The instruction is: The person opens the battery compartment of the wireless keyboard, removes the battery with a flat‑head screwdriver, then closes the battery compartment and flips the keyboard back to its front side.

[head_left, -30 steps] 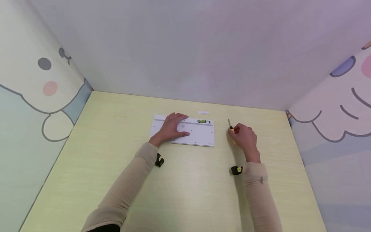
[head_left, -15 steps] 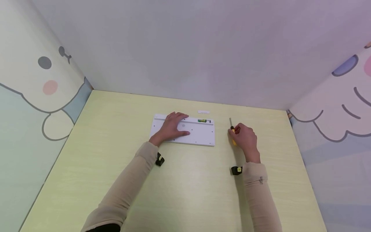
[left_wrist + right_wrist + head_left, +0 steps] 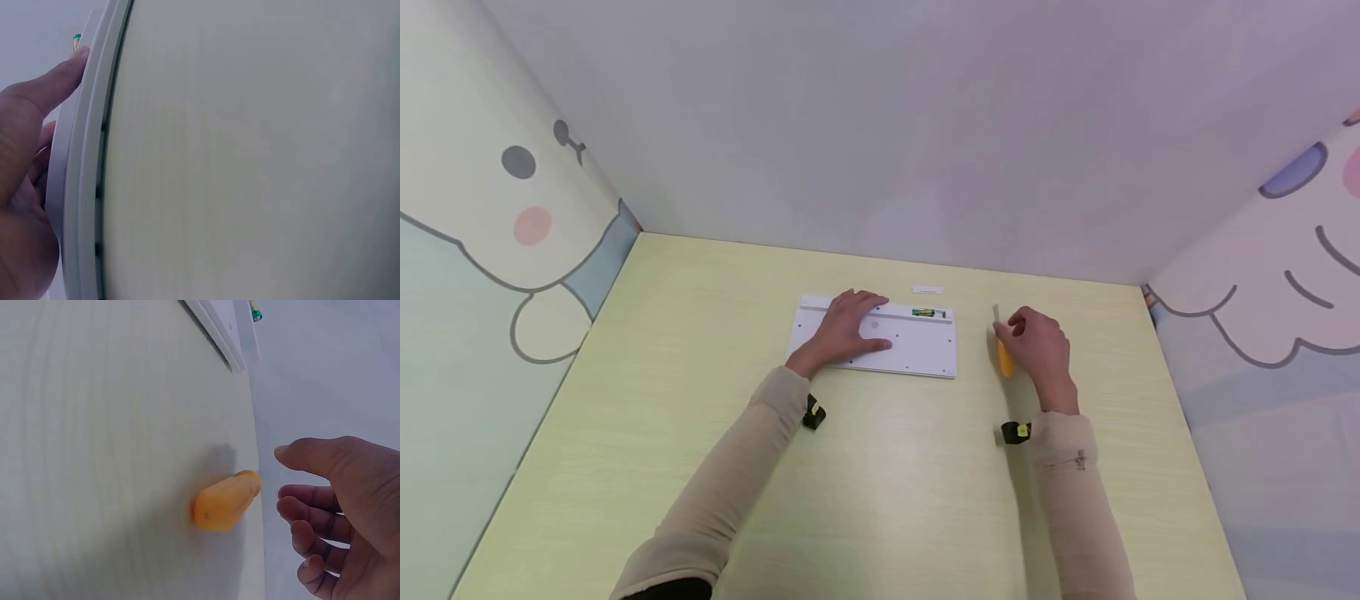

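A white keyboard (image 3: 917, 348) lies upside down on the table, its battery slot uncovered and a green battery (image 3: 922, 313) showing in it. Across its left part rests my left hand (image 3: 842, 330), fingers and thumb spread. The left wrist view has the thumb (image 3: 59, 81) lying over the keyboard near its edge. To the right of the keyboard a screwdriver with a yellow handle (image 3: 1005, 360) lies on the table. My right hand (image 3: 1037, 343) is just above and beside it. In the right wrist view its loosely bent fingers stand apart from the handle (image 3: 226, 501), holding nothing.
A small white strip, likely the battery cover (image 3: 927, 290), lies behind the keyboard. Walls rise at the back and both sides of the pale wooden table (image 3: 880, 483). Dark cameras sit at both wrists.
The right hand first turned the screwdriver straighter and set it down, then let go and drew slightly up and right. The left hand and keyboard have stayed in place.
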A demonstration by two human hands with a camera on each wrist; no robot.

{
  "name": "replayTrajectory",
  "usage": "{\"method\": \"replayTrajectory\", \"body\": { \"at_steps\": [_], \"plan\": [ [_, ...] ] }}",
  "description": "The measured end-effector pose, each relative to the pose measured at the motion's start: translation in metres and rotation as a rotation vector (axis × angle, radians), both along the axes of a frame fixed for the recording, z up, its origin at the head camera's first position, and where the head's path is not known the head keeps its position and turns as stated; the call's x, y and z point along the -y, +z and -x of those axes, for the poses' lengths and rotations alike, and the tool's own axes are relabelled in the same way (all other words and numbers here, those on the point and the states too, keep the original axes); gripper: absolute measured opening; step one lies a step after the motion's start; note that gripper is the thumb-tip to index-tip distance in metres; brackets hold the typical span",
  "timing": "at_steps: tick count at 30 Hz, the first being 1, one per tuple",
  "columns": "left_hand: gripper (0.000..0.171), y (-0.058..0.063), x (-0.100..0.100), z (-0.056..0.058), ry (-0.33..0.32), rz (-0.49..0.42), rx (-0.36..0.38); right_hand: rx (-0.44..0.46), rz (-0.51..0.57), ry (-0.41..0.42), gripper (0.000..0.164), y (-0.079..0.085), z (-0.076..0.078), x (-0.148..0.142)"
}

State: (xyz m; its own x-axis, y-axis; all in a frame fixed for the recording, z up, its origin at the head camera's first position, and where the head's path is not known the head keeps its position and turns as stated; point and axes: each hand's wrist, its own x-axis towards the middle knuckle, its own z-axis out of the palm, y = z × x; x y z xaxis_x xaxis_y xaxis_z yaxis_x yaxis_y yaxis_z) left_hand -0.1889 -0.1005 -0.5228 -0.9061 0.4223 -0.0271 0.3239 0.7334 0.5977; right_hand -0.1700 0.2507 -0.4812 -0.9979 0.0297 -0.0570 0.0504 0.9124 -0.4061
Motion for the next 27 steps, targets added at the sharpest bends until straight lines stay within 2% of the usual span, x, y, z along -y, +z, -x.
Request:
{"method": "replayTrajectory", "body": {
  "at_steps": [7,14,27],
  "plan": [
    [0.080,0.001,0.001,-0.001,0.007,-0.002,0.006,-0.057,0.009,0.073,0.031,0.012,0.015,0.019],
    [0.080,0.003,0.000,-0.001,-0.004,-0.010,0.017,-0.020,0.021,0.147,0.024,0.021,0.024,0.045],
    [0.080,0.004,-0.001,-0.001,-0.003,0.000,0.009,0.022,0.025,0.312,0.020,0.010,0.034,0.078]
  ]
}}
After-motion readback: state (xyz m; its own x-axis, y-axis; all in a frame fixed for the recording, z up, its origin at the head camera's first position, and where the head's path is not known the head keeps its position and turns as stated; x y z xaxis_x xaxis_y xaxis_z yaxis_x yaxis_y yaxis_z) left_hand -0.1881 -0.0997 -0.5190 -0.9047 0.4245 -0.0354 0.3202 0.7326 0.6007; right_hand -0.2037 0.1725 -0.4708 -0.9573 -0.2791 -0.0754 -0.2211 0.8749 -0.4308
